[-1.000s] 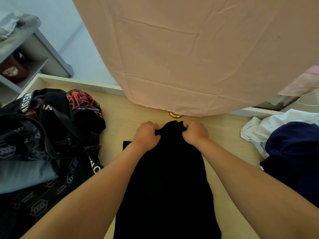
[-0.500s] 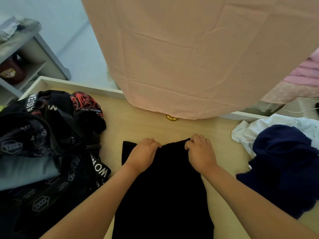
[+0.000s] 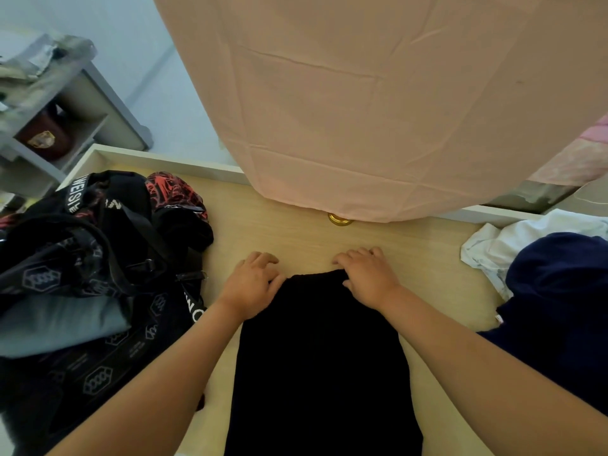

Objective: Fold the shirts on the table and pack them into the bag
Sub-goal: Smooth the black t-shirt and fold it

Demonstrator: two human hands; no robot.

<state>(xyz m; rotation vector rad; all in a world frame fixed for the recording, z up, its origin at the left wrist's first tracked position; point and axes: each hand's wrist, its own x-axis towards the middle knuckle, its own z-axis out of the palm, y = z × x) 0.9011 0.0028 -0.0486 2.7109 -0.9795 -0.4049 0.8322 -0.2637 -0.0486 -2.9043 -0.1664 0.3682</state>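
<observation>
A black shirt (image 3: 322, 360) lies folded into a long narrow strip on the wooden table (image 3: 279, 232), running from its middle toward me. My left hand (image 3: 251, 284) rests flat on the strip's far left corner, fingers spread. My right hand (image 3: 367, 278) presses on the far right corner, fingers loosely bent over the edge. A black patterned bag (image 3: 98, 291) stands at the left, holding a folded grey garment (image 3: 59, 324) and a red-and-black one (image 3: 174, 192). A navy shirt (image 3: 559, 297) and a white shirt (image 3: 526, 238) lie heaped at the right.
A pink sheet (image 3: 378, 110) hangs over the table's far edge, above a small brass knob (image 3: 339, 219). A raised white rim (image 3: 164, 162) borders the table's far side. A grey shelf unit (image 3: 65, 110) stands beyond at the left.
Both hands drew the black shirt's far end back toward me and laid it down. They went from gripping bunched cloth to lying flatter on the fold's corners.
</observation>
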